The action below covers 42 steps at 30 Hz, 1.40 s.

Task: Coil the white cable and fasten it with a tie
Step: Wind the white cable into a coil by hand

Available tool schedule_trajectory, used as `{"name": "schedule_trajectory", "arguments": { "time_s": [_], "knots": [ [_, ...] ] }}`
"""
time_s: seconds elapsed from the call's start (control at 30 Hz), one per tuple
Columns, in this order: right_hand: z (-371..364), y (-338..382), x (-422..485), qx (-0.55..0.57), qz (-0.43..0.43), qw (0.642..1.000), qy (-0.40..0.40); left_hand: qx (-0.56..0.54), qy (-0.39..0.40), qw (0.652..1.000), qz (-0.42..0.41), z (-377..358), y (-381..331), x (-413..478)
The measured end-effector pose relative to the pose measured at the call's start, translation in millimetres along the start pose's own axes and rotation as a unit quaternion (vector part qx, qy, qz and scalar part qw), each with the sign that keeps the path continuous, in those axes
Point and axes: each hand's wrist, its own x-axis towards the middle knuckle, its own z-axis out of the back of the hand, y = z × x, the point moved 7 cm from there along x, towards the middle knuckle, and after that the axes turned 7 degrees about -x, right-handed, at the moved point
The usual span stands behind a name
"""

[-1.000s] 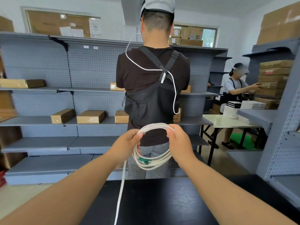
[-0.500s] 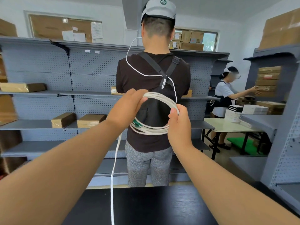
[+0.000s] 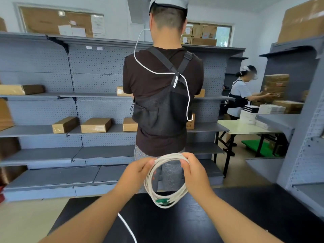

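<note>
Holding a coil of white cable (image 3: 172,201) up in front of the body, two bare hands grip its upper edge. The left hand (image 3: 135,172) curls its fingers around the top left of the coil. The right hand (image 3: 194,174) pinches the top right between thumb and fingers. Both are clamped on the cable, close together, with a short arc of strands showing between them.

The coil hangs below the hands as a roughly round loop of several turns. Its lower part lies over the far edge of a black table (image 3: 228,207); whether it touches the tabletop cannot be told. A small green piece (image 3: 162,200) sits among the strands at the bottom of the loop, too small to identify. A loose white length (image 3: 127,227) runs across the table beneath the left forearm to the lower edge of the view. Where it joins the coil is hidden by the arm.

Just beyond the table a person in a dark shirt (image 3: 163,85) stands with their back turned, wearing a black mesh vest and a grey cap, a thin white wire looping across the back. In front of them are grey shelves (image 3: 70,151) holding brown cardboard boxes (image 3: 96,125). Far to the right, a second person (image 3: 241,95) reaches toward stacked boxes beside a pale table (image 3: 245,127).
</note>
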Motion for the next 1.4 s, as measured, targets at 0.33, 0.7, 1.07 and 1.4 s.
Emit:
{"name": "schedule_trajectory", "arguments": {
  "time_s": [0.33, 0.7, 1.07, 1.4],
  "knots": [
    [-2.7, -13.8, -6.8, 0.038, -0.062, 0.997, -0.040, -0.239, -0.076, 0.959, 0.133, -28.9, 29.6, -30.9],
    [-12.1, -10.4, -13.7, 0.091, -0.056, 0.993, 0.054, 0.034, -0.124, 0.991, -0.028, -3.0, -1.7, -20.3],
    [-17.6, 12.5, -15.0, -0.075, 0.075, 0.986, 0.131, 0.175, 0.044, 0.979, -0.092, -4.4, -17.1, -10.3],
    [-12.0, 6.3, -12.0, -0.085, 0.056, 0.991, 0.089, -0.070, 0.031, 0.995, 0.065, -10.0, 10.7, -30.9]
  ]
}}
